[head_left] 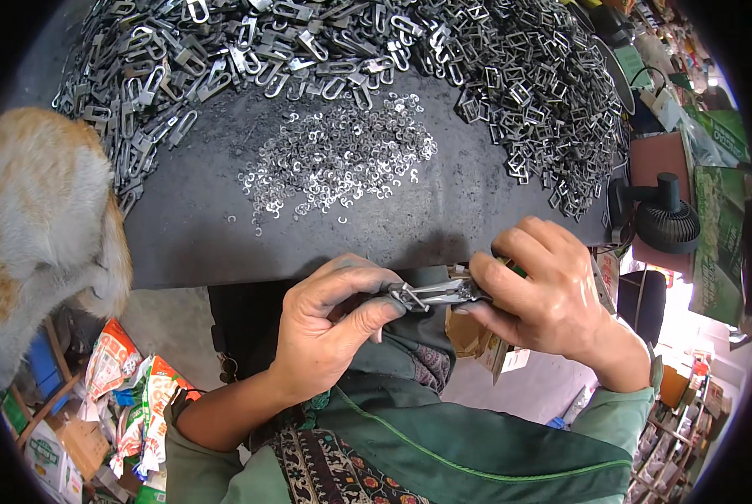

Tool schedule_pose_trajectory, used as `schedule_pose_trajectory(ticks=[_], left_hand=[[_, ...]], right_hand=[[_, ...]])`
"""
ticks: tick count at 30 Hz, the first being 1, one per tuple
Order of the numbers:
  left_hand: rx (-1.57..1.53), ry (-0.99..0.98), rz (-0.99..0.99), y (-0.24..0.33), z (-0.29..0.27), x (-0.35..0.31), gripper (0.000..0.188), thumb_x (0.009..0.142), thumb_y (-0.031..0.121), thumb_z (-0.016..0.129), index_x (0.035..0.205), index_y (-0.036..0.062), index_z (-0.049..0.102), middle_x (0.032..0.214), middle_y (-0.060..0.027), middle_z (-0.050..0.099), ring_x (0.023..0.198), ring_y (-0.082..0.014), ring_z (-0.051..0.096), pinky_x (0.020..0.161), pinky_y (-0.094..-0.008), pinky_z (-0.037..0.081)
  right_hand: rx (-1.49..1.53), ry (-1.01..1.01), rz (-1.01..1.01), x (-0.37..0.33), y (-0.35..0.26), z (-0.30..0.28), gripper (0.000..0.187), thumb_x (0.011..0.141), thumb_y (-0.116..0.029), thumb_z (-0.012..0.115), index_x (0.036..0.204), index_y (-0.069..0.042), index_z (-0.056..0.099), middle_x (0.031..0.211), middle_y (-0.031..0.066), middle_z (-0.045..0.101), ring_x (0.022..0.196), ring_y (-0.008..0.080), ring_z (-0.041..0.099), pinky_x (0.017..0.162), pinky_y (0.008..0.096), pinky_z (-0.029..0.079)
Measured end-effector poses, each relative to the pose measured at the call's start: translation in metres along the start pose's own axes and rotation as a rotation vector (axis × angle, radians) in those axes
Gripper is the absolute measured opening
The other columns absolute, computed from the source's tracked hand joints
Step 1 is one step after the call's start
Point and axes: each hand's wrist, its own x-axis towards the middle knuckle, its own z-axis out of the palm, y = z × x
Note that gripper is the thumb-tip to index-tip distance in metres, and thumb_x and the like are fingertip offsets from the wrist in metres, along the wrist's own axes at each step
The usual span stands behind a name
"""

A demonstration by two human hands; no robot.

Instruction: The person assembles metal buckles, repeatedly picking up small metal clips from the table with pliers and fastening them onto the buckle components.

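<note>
Over my lap, just below the table's near edge, my left hand (330, 323) is closed, pinching a small metal clasp piece (408, 296) with a rectangular frame between thumb and fingers. From the other side, my right hand (552, 290) wraps round a plier-like metal tool (458, 291); its narrow silver end points left and meets the piece. A bit of green shows between the right fingers, and most of the tool's grip is hidden. Beyond my hands, a heap of small C-shaped metal clips (342, 155) lies on the dark table (443, 197).
Slotted metal links (250, 50) are heaped along the back, rectangular metal frames (544, 92) at the right. An orange-and-white cat (48, 210) is at the table's left edge. A small black fan (668, 223) stands at the right edge. Bags (141, 403) lie low at left.
</note>
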Motion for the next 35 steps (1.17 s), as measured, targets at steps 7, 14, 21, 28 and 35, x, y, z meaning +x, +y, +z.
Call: schedule_pose_trajectory(ticks=[7, 14, 21, 28, 35], left_hand=[[0.039, -0.108, -0.156, 0.019, -0.001, -0.002, 0.008, 0.091, -0.001, 0.064, 0.097, -0.0041, 0.067, 0.094, -0.0124, 0.063, 0.065, -0.0117, 0.059, 0.057, -0.0238, 0.048], [1.008, -0.046, 0.1, 0.038, -0.019, -0.011, 0.022, 0.079, 0.008, 0.076, 0.1, 0.0047, 0.071, 0.092, -0.0106, 0.064, 0.06, -0.0215, 0.062, 0.055, -0.0306, 0.049], [1.224, -0.063, 0.571, 0.061, -0.002, 0.108, 0.017, 0.083, 0.004, 0.066, 0.101, 0.0038, 0.069, 0.091, -0.0152, 0.062, 0.075, -0.0338, 0.063, 0.065, -0.0389, 0.05], [1.499, -0.445, 0.79, 0.015, 0.011, 0.235, 0.016, 0.082, 0.007, 0.066, 0.097, 0.0077, 0.068, 0.1, -0.0115, 0.059, 0.085, -0.0313, 0.064, 0.07, -0.0411, 0.053], [1.417, -0.596, 0.947, 0.001, 0.027, 0.244, 0.017, 0.077, 0.012, 0.072, 0.09, 0.0053, 0.063, 0.099, -0.0099, 0.059, 0.089, -0.0281, 0.064, 0.071, -0.0387, 0.054]], right_hand=[[0.045, -0.093, 0.061, -0.01, -0.008, -0.007, 0.032, 0.069, -0.032, 0.077, 0.085, -0.011, 0.059, 0.076, 0.0051, 0.047, 0.066, 0.023, 0.05, 0.056, 0.0359, 0.039], [-0.05, 0.251, 0.256, 0.006, 0.058, 0.035, 0.027, 0.07, -0.013, 0.074, 0.091, -0.006, 0.06, 0.081, 0.0115, 0.056, 0.074, 0.032, 0.059, 0.064, 0.0424, 0.049], [-0.389, 0.477, 0.297, 0.03, 0.106, 0.085, 0.017, 0.07, -0.013, 0.069, 0.077, -0.008, 0.055, 0.073, 0.0061, 0.053, 0.069, 0.0234, 0.057, 0.06, 0.0351, 0.044], [-0.173, 0.227, 0.015, -0.024, 0.074, 0.063, 0.02, 0.067, -0.013, 0.069, 0.083, -0.008, 0.059, 0.076, 0.0033, 0.05, 0.074, 0.0213, 0.055, 0.063, 0.0344, 0.043], [-0.023, 0.438, 0.415, -0.042, 0.063, 0.08, 0.037, 0.062, -0.008, 0.072, 0.098, -0.005, 0.062, 0.075, 0.0084, 0.053, 0.072, 0.0275, 0.058, 0.064, 0.0369, 0.047]])
